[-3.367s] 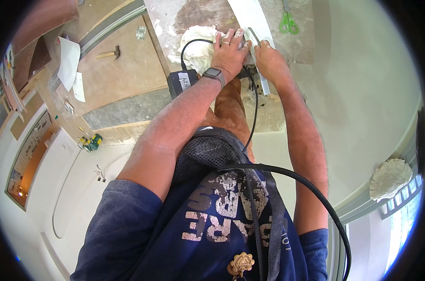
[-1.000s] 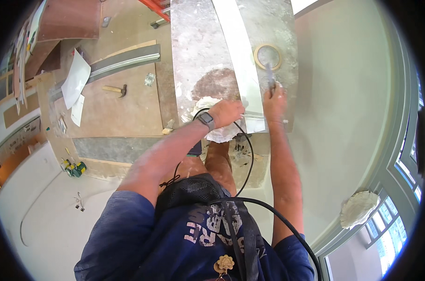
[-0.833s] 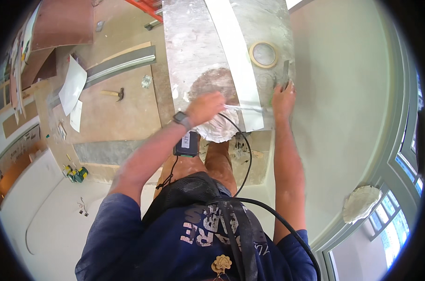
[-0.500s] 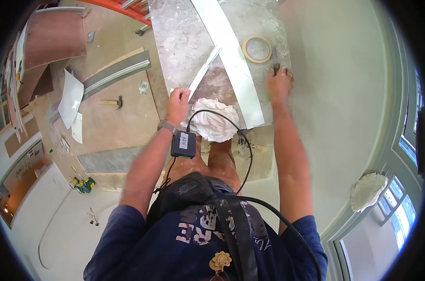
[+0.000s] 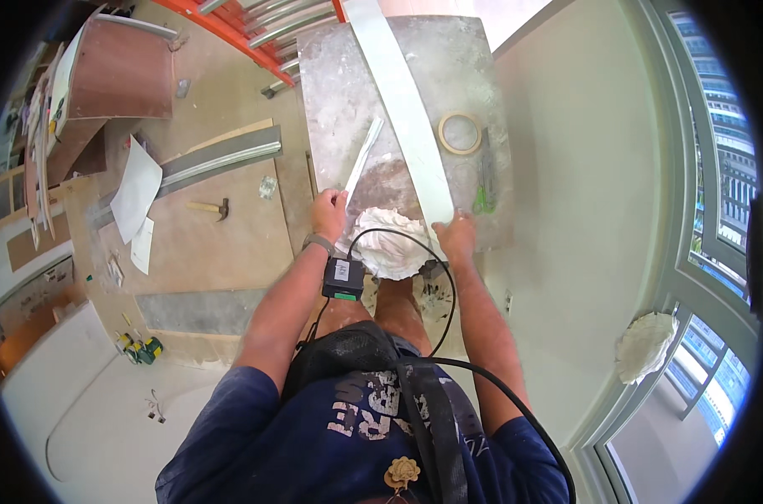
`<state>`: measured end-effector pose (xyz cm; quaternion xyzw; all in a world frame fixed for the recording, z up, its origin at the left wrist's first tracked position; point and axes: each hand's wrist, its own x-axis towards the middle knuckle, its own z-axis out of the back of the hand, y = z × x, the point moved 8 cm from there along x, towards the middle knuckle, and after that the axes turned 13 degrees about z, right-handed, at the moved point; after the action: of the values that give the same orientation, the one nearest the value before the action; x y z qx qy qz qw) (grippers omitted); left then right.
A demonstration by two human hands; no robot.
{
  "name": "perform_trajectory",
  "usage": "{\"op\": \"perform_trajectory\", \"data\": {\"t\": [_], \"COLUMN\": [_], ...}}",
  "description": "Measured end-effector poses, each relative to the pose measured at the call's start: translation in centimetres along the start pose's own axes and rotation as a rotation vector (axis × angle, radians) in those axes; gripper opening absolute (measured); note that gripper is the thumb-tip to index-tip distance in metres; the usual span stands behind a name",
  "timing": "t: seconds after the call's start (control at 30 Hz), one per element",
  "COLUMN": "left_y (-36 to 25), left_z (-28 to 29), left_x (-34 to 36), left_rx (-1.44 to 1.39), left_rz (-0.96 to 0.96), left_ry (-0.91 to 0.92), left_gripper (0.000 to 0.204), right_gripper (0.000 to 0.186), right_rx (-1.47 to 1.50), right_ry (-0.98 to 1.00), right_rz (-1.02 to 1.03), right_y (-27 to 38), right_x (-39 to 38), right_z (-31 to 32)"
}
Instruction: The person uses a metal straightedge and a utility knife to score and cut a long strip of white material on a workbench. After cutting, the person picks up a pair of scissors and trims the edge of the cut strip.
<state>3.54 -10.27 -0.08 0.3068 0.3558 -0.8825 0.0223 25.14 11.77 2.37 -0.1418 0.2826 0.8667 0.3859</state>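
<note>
My left hand (image 5: 329, 212) is closed around the near end of a narrow white strip (image 5: 364, 158), which slants away over the worktable (image 5: 335, 76). My right hand (image 5: 455, 238) pinches the near end of a long, wide white strip (image 5: 407, 109) lying across the same table. To the right of that strip are a roll of masking tape (image 5: 441, 134) and scissors with green handles (image 5: 483, 200). A white ruffled, rounded piece (image 5: 390, 245) sits between my hands at the near edge, partly crossed by a black cable.
An orange ladder (image 5: 230, 34) stands at the far left of the table. On boards to the left lie a hammer (image 5: 223, 209), white sheet scraps (image 5: 136, 191) and a metal profile (image 5: 222, 162). A wall and windows (image 5: 713, 101) run along the right. A small black box (image 5: 343, 278) hangs below my left wrist.
My right hand has left the scissors at the table's right side and moved left and nearer, onto the wide strip's end. My left hand still holds the narrow strip.
</note>
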Motion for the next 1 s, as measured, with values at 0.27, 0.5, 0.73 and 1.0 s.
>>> {"op": "perform_trajectory", "data": {"t": [0.27,0.5,0.73,1.0], "left_y": [-8.2,-16.9,-19.6,-20.2], "left_z": [1.0,0.1,3.1,4.7], "left_x": [-3.4,-17.0,-22.6,-23.9], "left_rx": [0.238,-0.296,-0.863,-0.898], "left_rz": [-0.44,-0.049,0.059,-0.043], "left_ry": [0.024,0.98,1.007,1.049], "left_gripper": [0.026,0.031,0.026,0.025], "right_gripper": [0.03,0.029,0.03,0.03], "right_rx": [0.663,1.012,1.305,1.386], "right_ry": [0.052,-0.057,-0.143,-0.167], "right_rz": [0.355,0.411,0.441,0.506], "right_y": [7.3,11.6,14.5,16.1], "right_x": [-3.8,-7.4,-10.9,-13.1], "right_z": [9.5,16.8,19.5,20.6]}}
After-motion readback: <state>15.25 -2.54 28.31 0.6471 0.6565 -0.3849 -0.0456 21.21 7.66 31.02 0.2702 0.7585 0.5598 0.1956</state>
